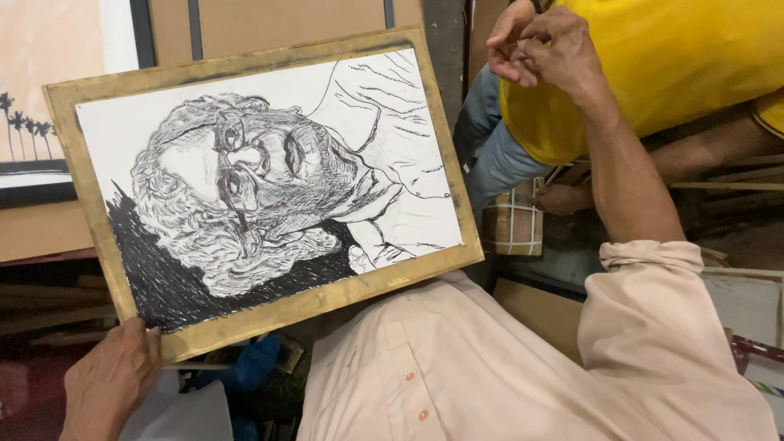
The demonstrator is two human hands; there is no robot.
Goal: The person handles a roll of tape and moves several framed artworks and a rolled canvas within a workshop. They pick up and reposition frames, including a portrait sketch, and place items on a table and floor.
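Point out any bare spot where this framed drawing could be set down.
Little is bare. The left hand grips the framed drawing over cluttered wood strips. A brown board beside the pink shirt shows a small free patch. Ahead, the right hand and a person in yellow crowd the space.

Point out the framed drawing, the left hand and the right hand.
framed drawing [269,175]: head view, middle of the white sheet.
left hand [110,380]: head view, back of the hand.
right hand [543,45]: head view, knuckles.
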